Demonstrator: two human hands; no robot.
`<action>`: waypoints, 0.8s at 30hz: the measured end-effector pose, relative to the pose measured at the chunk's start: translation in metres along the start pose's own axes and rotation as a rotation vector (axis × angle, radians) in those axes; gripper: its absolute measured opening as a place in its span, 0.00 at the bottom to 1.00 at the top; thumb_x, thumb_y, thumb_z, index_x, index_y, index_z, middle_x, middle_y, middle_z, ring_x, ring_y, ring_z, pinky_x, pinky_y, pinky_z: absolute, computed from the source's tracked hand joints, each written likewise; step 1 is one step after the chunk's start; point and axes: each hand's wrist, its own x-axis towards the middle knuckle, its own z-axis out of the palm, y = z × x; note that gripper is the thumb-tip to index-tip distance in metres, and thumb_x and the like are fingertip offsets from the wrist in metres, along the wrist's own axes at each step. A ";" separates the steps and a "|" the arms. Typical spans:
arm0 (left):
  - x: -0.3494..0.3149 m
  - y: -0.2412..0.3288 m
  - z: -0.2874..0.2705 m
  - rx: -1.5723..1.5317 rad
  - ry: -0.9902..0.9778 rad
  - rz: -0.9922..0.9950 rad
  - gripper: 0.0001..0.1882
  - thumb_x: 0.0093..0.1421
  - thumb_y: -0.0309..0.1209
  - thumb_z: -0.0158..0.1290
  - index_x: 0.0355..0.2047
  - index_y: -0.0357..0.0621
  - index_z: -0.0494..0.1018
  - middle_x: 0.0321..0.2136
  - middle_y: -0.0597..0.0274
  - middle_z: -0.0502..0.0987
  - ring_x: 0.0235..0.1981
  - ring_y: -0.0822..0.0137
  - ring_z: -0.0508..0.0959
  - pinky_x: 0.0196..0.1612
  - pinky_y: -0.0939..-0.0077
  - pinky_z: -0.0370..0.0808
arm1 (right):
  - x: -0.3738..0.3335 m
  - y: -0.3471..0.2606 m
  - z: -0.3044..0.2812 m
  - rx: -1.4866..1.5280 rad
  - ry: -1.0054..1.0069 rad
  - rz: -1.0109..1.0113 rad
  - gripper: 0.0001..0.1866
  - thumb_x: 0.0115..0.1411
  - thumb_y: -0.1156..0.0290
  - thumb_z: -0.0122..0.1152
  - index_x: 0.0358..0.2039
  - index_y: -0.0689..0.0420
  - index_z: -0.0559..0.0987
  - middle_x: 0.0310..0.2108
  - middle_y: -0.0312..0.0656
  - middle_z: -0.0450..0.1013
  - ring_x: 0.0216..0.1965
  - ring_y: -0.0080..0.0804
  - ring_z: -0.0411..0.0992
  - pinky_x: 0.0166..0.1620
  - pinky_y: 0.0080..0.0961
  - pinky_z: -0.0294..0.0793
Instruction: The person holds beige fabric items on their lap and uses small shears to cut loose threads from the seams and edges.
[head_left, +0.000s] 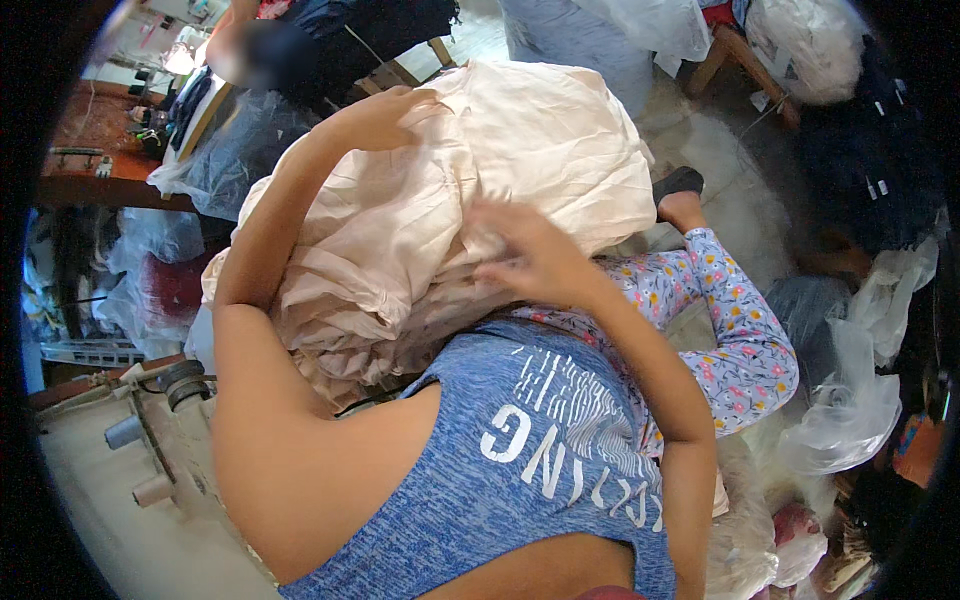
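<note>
A large bulky heap of cream cloth (560, 130) fills the space in front of my body, smooth at the far right and gathered in many folds toward me. Reaching round its left side, my left arm ends in my left hand (385, 120), which is closed on a fold at the far edge; its fingertips are partly lost in the cloth. My right hand (535, 250) is over the nearer right part of the heap, slightly blurred, thumb and fingers apart. Whether its fingertips touch the folds is hard to tell.
A pale machine body (130, 480) with knobs stands at the left. Clear plastic bags (850, 400) lie at the right, beside dark cloth (870, 150). A wooden stool or frame (735, 60) is at the far right. Another person (240, 45) is at the far left.
</note>
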 end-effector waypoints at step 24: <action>-0.014 0.042 -0.006 -0.583 -0.376 0.049 0.05 0.52 0.25 0.51 0.30 0.39 0.68 0.21 0.65 0.74 0.24 0.75 0.72 0.30 0.80 0.69 | -0.041 -0.008 -0.002 0.646 -0.233 0.396 0.08 0.52 0.76 0.56 0.34 0.61 0.76 0.38 0.42 0.73 0.40 0.30 0.69 0.46 0.23 0.66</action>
